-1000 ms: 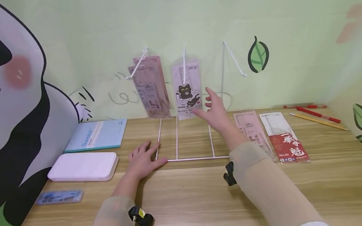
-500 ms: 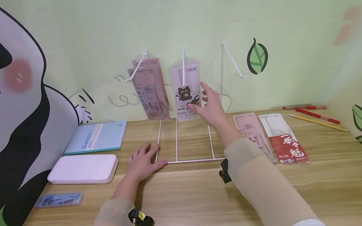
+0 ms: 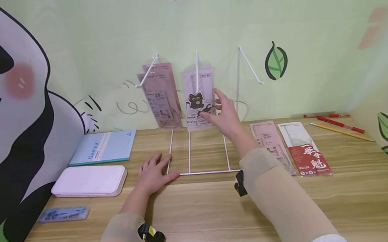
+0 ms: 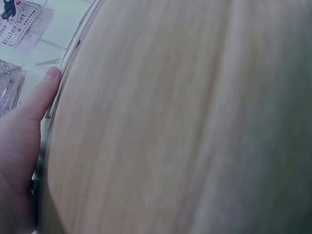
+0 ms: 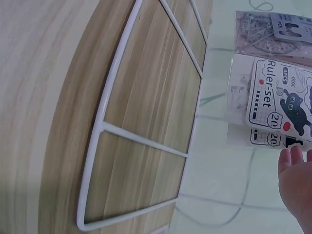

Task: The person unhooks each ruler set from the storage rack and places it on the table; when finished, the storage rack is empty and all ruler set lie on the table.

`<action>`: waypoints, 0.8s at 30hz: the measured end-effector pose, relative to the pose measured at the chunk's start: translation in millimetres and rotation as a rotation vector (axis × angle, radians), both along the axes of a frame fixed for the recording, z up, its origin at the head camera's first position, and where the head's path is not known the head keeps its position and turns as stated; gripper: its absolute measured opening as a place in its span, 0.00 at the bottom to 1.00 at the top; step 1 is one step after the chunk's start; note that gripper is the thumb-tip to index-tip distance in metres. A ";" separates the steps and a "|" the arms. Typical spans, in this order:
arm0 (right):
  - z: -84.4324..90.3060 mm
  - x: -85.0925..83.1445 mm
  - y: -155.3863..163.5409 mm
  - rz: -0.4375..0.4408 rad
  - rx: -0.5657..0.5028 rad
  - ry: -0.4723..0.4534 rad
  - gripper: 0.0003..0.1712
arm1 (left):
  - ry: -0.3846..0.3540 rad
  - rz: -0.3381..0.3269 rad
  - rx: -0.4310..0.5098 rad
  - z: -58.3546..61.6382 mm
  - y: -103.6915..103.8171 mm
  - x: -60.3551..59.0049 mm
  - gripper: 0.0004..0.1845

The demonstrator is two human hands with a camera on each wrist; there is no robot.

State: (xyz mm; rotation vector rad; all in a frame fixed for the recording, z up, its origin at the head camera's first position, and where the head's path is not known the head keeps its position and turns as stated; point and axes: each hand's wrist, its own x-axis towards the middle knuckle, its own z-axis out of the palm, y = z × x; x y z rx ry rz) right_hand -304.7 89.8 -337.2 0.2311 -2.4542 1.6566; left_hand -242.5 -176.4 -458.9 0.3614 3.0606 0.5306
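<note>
The right hand (image 3: 224,116) – fingers spread, holding nothing – is at the lower right edge of the cat ruler-set pack (image 3: 199,99), hanging lengthwise-down from the wire rack's (image 3: 202,171) middle hook, while the left hand (image 3: 153,173) lies flat on the rack's base – farther off

The right hand (image 3: 224,119) covers the lower right corner of the cat ruler pack (image 3: 199,97) hanging on the wire rack (image 3: 190,152), so whether its fingertips touch the pack cannot be told. In the right wrist view only the fingertips (image 5: 295,180) show, cut off by the frame's edge. The left wrist view shows just part of the left hand (image 4: 22,146), the rest out of frame, with the table (image 4: 185,122) blurred. Print on the pink ruler packs (image 3: 161,95) and the flat packs (image 3: 307,145) is too small to read. The small blue case (image 3: 63,214) looks blurred.
</note>
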 end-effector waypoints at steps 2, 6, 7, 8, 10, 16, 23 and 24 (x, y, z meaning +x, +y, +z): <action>-0.6 0.4 -1.4 0.008 -0.021 -0.004 0.53 | -0.002 0.005 0.002 1.0 0.5 0.4 0.43; -1.4 0.0 -2.7 0.016 -0.053 -0.001 0.52 | -0.001 0.010 0.004 3.2 1.6 1.2 0.42; -1.5 -0.1 -2.7 0.017 -0.063 -0.001 0.51 | -0.001 0.011 0.005 3.6 2.0 1.2 0.42; -1.4 -0.1 -2.8 0.021 -0.077 0.001 0.51 | -0.001 0.010 0.005 3.8 2.2 1.1 0.42; -1.2 0.0 -2.9 0.029 -0.102 0.001 0.50 | 0.001 0.009 0.007 4.0 2.4 1.2 0.42; -1.1 1.5 -4.1 0.042 -0.161 -0.031 0.50 | 0.006 0.005 0.004 3.0 1.7 1.6 0.42; -2.6 1.9 -5.6 0.036 -0.196 -0.014 0.49 | 0.006 0.010 0.004 1.0 0.7 1.0 0.42; -2.5 1.9 -5.9 0.035 -0.202 -0.012 0.49 | 0.007 0.009 0.004 1.2 0.7 1.2 0.42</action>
